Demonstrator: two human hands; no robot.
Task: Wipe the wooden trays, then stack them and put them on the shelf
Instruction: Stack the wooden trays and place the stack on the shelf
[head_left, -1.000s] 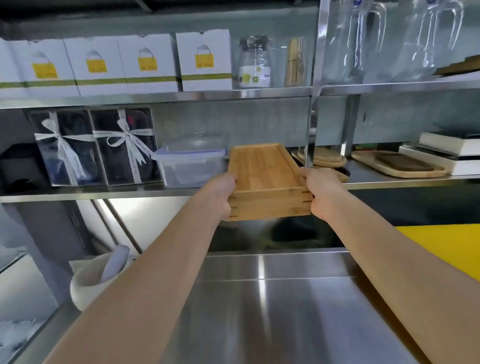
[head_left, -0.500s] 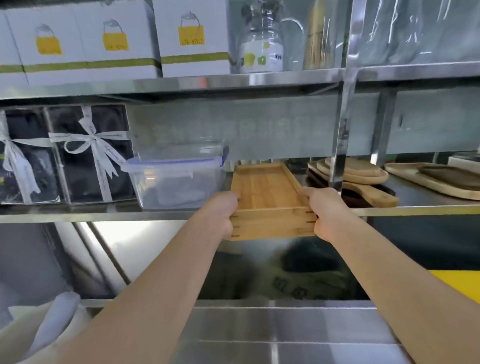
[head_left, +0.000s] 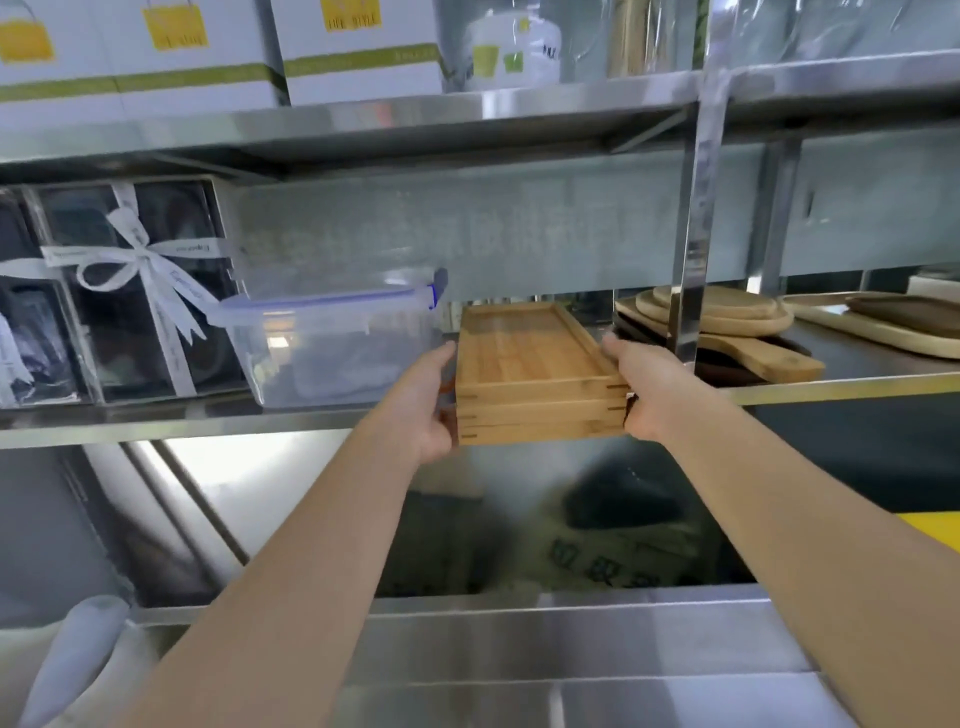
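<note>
A stack of three light wooden trays (head_left: 535, 364) lies lengthwise on the steel shelf (head_left: 156, 421), its near end sticking out past the shelf's front edge. My left hand (head_left: 423, 402) grips the stack's near left corner and my right hand (head_left: 649, 389) grips its near right corner. The stack sits in the gap between a clear plastic container (head_left: 332, 338) on the left and a steel upright post (head_left: 693, 208) on the right.
Round and paddle-shaped wooden boards (head_left: 737, 327) lie right of the post. Ribboned gift boxes (head_left: 130, 291) stand at the left. White boxes (head_left: 358, 47) fill the upper shelf. A steel counter (head_left: 571, 665) runs below, with a white mortar and pestle (head_left: 67, 660) at its left.
Both hands have pushed the tray stack forward, deeper onto the shelf. The view has come closer to the shelf.
</note>
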